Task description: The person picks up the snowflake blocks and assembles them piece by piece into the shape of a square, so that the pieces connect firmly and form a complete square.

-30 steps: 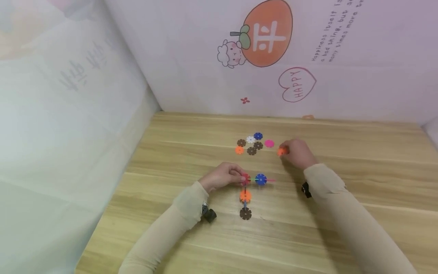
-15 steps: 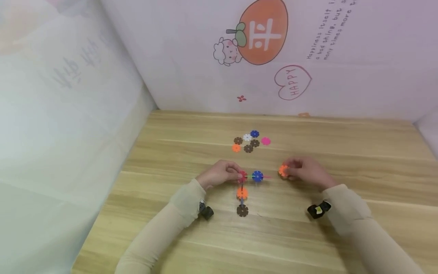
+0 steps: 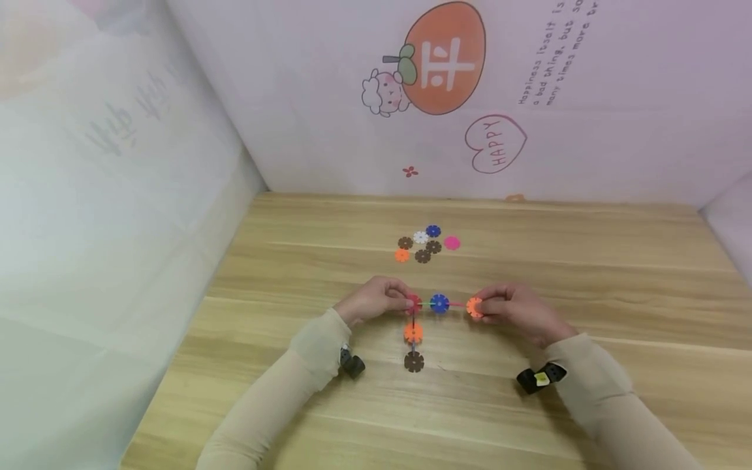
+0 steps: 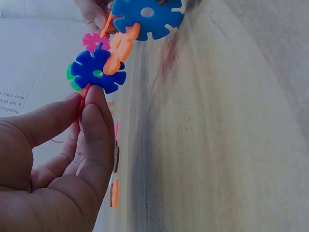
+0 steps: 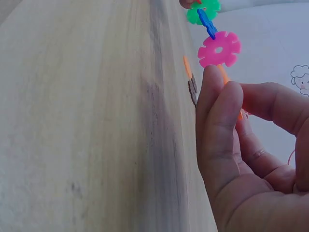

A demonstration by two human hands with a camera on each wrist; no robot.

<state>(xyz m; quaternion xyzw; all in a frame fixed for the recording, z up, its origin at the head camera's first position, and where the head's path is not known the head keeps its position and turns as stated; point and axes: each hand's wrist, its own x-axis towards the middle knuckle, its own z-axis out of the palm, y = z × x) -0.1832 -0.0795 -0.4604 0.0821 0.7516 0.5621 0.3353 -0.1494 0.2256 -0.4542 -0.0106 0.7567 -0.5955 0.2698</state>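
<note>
A chain of slotted snowflake discs hangs between my hands in the head view. My left hand (image 3: 376, 301) pinches the red disc (image 3: 410, 313) at its corner between thumb and fingertips. Rightward from it run a green disc edge-on, a blue disc (image 3: 435, 299) and a pink disc (image 5: 229, 48). My right hand (image 3: 523, 313) pinches an orange disc (image 3: 472, 313), whose edge meets the pink disc's rim in the right wrist view. A second branch drops toward me from the red disc: a dark blue disc (image 4: 86, 67), an orange disc (image 3: 409, 339), a light blue disc (image 4: 130, 14) and a brown disc (image 3: 407, 364).
Loose discs lie flat behind the hands on the wooden table (image 3: 282, 261): pink (image 3: 452, 243), blue (image 3: 433, 231), white (image 3: 420, 237), orange (image 3: 402, 256) and several brown (image 3: 422, 256). A printed cloth wall (image 3: 329, 130) rises at the table's back edge.
My right hand has brought the orange disc from near the loose discs toward me and then left, up to the pink disc. My left hand keeps its hold on the red disc.
</note>
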